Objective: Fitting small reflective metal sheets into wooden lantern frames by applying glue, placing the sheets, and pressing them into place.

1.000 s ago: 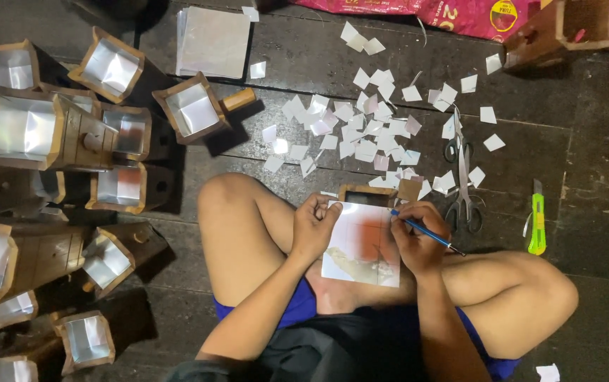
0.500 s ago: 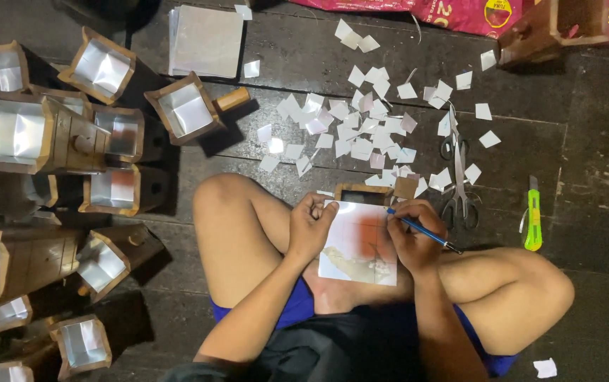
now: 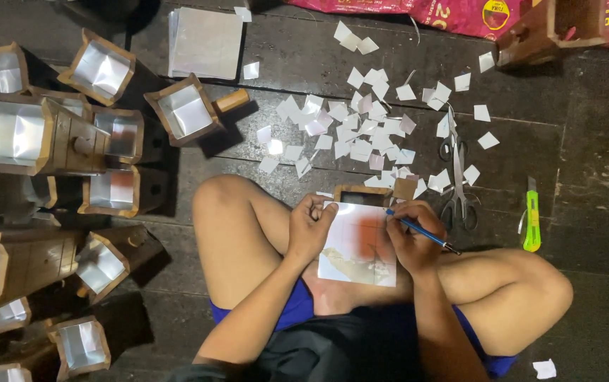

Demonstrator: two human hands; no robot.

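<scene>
On the lap, the left hand (image 3: 309,228) pins a shiny square sheet (image 3: 358,244); at three o'clock, the right hand (image 3: 410,239) grips a blue pen (image 3: 421,233).

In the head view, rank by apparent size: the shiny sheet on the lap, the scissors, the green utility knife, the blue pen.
1. Shiny sheet, largest.
2. Scissors.
3. Green utility knife and blue pen: similar length, and the right hand hides part of the pen, so unranked.

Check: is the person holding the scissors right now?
No. The scissors lie on the dark floor beside the scattered paper squares, while the right hand holds a blue pen over the reflective sheet.
</scene>
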